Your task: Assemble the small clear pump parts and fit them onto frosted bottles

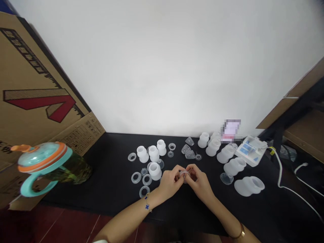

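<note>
My left hand [170, 182] and right hand [200, 183] pinch one small clear piece [184, 174]; many loose rings [132, 178] and cups [155, 170] wait beyond.

The black table [111, 189] carries milky white plastic cups [154, 153] and clear plastic rings [132, 178]. The brown cardboard box [30, 67] shows a red, black-hatched arrow. The teal-handled drinking jug [71, 168] has an orange-rimmed lid; the white box-shaped device [250, 152] bears blue labels.

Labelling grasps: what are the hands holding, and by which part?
A small translucent part, pinched at its two sides between the fingertips of the left hand and the right hand. Its exact shape is too small to tell.
</note>
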{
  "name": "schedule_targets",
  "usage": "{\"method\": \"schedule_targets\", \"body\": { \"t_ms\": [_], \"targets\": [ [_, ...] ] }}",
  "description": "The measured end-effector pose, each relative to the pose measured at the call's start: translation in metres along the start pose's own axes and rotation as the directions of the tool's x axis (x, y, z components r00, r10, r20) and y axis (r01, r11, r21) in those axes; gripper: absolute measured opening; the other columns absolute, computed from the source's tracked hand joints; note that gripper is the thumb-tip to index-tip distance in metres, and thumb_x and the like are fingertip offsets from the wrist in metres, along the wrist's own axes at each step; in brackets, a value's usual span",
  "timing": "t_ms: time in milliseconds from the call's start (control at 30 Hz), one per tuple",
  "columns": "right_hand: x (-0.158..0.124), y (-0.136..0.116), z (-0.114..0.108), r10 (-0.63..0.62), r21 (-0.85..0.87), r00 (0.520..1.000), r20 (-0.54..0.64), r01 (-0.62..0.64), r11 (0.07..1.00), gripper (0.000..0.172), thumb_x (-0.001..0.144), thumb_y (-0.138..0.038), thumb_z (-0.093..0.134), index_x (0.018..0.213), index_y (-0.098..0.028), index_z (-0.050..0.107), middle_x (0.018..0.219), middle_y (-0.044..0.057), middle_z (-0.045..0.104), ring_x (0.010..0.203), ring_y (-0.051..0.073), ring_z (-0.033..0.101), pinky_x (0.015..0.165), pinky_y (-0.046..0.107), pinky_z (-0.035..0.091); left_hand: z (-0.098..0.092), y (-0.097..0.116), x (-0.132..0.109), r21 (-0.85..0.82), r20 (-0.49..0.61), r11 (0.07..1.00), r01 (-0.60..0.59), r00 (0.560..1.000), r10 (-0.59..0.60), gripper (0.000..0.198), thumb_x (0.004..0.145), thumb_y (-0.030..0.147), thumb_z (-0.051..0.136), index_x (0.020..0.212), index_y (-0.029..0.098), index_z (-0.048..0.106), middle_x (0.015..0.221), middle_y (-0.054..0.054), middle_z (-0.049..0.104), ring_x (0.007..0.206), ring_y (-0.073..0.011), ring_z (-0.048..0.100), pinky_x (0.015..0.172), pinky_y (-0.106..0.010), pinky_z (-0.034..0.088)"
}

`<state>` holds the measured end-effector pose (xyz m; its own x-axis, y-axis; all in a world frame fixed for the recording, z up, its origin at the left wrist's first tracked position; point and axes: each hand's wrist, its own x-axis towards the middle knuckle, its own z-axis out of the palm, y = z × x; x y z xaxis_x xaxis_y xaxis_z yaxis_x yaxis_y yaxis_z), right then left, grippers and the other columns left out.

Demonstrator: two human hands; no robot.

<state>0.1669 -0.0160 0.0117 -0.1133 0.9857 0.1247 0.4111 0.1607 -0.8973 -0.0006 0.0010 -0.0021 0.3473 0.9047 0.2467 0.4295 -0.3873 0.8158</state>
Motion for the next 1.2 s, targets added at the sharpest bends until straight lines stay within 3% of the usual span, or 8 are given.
{"method": "schedule_targets", "body": {
  "t_ms": [1200],
  "targets": [
    [0.0017, 0.0079, 0.004, 0.025, -0.043, 1.0, -0.011, -0.025, 0.999, 0.006, 0.082, -0.027, 0.058, 0.085, -0.024, 0.054, 0.063, -0.005, 0.061, 0.055, 0.015, 0.054, 0.053, 0.025, 0.036, 0.0008, -0.0018, -0.0009, 0.04, 0.017, 0.999, -0.023, 1.0, 0.023, 0.015, 0.093, 0.025, 0.055, 0.099, 0.022, 0.069, 0.057, 0.006, 0.06, 0.049, -0.0122, 0.054, 0.053, -0.022, 0.035]
  ]
}}
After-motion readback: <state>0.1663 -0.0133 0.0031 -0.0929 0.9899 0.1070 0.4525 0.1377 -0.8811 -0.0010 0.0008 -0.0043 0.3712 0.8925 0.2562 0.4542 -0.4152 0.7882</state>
